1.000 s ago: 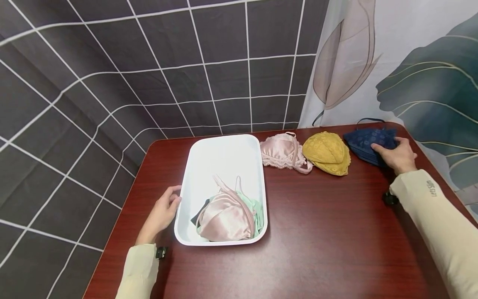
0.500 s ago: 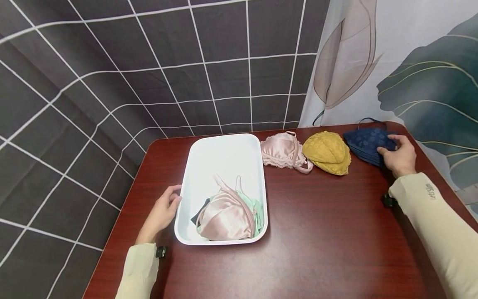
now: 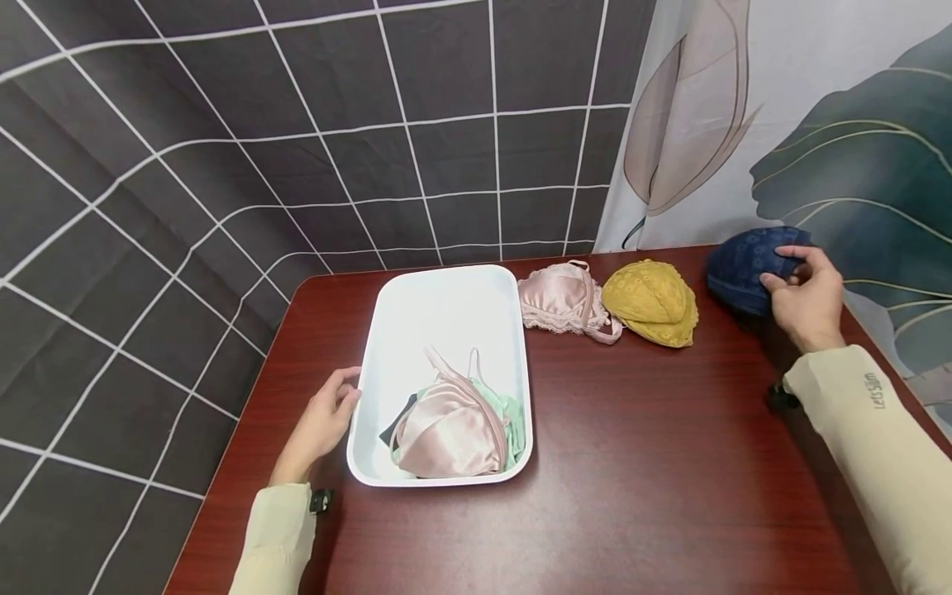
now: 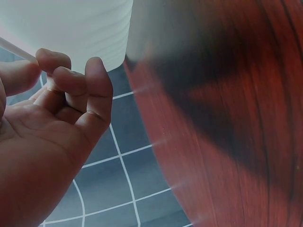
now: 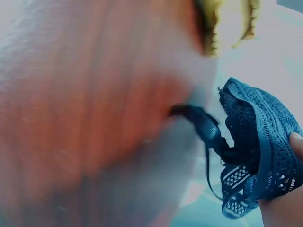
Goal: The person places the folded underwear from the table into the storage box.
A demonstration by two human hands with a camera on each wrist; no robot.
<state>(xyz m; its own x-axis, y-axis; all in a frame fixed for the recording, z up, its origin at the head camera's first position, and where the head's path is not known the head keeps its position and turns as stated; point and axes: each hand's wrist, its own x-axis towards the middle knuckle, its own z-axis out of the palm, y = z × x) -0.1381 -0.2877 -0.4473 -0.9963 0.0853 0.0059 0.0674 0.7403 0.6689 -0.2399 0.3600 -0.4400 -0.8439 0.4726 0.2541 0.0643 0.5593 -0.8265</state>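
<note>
Fingers [image 3: 806, 254] hold blue bra [image 3: 744, 268] near reddish table [image 3: 640, 446], drape [image 3: 855, 136].

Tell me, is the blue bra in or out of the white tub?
Out: the right grip holds the blue bra beyond the yellow bra, well apart from the white tub.

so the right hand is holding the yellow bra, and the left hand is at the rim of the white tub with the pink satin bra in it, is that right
Not quite: the right hand is holding the dark blue bra, as the head view shows. The left hand is at the rim of the white tub with the pink satin bra in it.
</note>
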